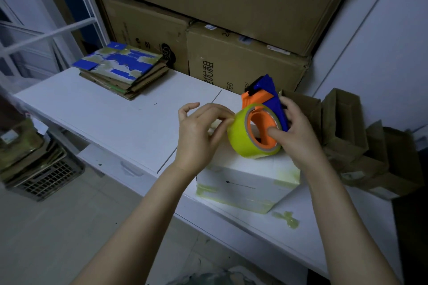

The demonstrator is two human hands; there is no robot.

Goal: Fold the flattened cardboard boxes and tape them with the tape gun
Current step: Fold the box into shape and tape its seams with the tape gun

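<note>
We see the orange and blue plastic tape gun over the top of the folded white cardboard box. Whether its yellow-green roll of tape touches the box top, we cannot tell. The right hand grips the tape gun from the box's right side, thumb pushed into the orange core. The left hand pinches the outer face of the roll of tape between thumb and fingertips, its little finger lifted free.

The white cardboard box stands on the white table at its near edge and carries yellow-green tape patches along its front corners. A crumpled scrap of yellow-green tape lies on the table just in front of the box. Right of the box sit small open brown cardboard boxes. Behind it are large stacked brown cartons; one shows sideways print that we read as "优租" and the digits "766". Far left of the box lies a stack of flattened blue-and-white printed boxes.
</note>
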